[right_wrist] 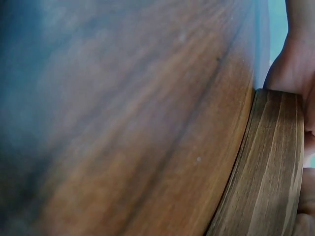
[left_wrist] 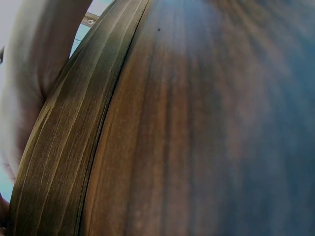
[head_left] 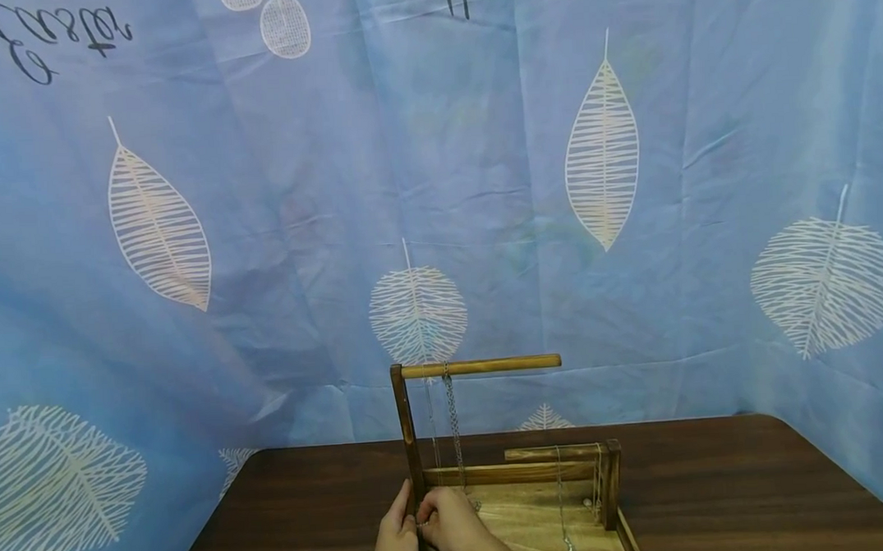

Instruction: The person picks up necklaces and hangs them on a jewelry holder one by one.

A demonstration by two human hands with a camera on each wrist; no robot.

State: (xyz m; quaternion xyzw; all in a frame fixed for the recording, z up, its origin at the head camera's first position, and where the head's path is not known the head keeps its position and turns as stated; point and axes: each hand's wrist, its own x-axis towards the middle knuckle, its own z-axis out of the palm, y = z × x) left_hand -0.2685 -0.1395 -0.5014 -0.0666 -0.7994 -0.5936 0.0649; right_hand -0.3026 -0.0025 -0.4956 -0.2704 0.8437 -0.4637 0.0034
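Note:
In the head view, both hands meet at the front left corner of a wooden jewelry stand (head_left: 481,365) with a tray base. My left hand (head_left: 396,540) has its index finger pointing up beside the tall post, its thumb near the other hand's fingertips. My right hand (head_left: 456,525) reaches over the tray with curled fingers. Between the fingertips they pinch a tiny pale piece that looks like a thin chain, mostly hidden. Silvery necklaces (head_left: 454,423) hang from the upper bar. In both wrist views, part of a hand shows beyond the tray's wooden wall (left_wrist: 74,123).
A lower wooden bar (head_left: 545,453) on the right post carries more thin chains (head_left: 561,500) dangling into the tray. Under the stand lies a dark brown wooden table (head_left: 296,512). A blue cloth (head_left: 481,159) with leaf prints hangs behind it.

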